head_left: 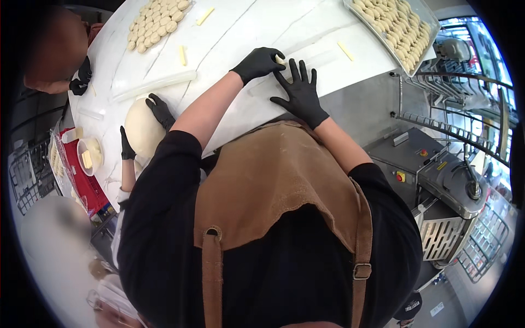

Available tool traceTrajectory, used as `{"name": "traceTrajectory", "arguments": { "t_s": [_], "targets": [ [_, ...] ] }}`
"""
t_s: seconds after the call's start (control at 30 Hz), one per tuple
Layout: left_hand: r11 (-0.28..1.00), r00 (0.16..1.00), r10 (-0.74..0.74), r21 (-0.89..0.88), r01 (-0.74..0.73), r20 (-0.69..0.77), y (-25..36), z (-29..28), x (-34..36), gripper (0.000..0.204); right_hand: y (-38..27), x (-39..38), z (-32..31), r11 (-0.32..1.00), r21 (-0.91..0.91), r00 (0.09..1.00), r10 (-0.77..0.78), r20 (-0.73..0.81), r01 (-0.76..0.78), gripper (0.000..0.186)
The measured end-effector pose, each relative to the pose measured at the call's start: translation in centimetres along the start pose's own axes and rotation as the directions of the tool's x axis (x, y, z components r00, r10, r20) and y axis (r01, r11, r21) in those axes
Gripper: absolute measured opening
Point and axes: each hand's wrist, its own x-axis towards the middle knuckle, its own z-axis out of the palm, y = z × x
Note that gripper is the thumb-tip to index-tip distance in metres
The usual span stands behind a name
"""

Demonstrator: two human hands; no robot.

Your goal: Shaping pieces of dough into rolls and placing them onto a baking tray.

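My left hand (257, 65), in a black glove, is closed in a pinch on a small pale piece of dough (280, 59) at the table's near part. Most of that piece is hidden by the fingers. Just to its right, my right hand (301, 93), gloved in black too, has its fingers spread low over the white table (235, 41); it holds nothing. A thin yellow stick (345, 51) lies beyond the right hand. Two similar sticks, one upright (182, 55) and one slanted (205, 16), lie farther left.
Dough balls (158, 24) cover the far left; a tray (410, 68) of shaped dough pieces stands far right. A translucent rolling pin (156, 86) lies left. Beside me a co-worker's gloved hands touch a large dough mass (144, 128). Another person stands far left. Metal racks (454, 128) stand right.
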Motion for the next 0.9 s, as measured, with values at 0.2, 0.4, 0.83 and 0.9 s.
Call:
{"name": "traceTrajectory", "arguments": {
  "t_s": [0.2,0.4,0.83,0.9],
  "targets": [
    [0.953,0.984,0.107,0.267,-0.142,0.142,4.7,-1.6,0.0,0.036,-0.4,-2.6,0.7,0.997,-0.001,0.997,0.071,0.022,-0.071,0.087],
    [0.992,0.974,-0.115,0.066,0.104,0.195,0.5,-6.6,4.8,0.034,0.4,2.8,1.2,0.999,0.032,0.995,-0.026,-0.091,0.029,0.087],
    [0.940,0.958,-0.190,-0.241,0.241,0.214,-3.0,-7.9,8.5,0.027,0.8,1.4,2.5,0.992,0.123,1.000,0.016,0.010,-0.018,0.082],
    [0.943,0.961,-0.184,-0.239,0.232,0.205,-3.5,-7.8,8.3,0.027,0.4,7.2,1.4,0.999,0.036,0.999,-0.011,-0.036,0.012,0.078]
  ]
}}
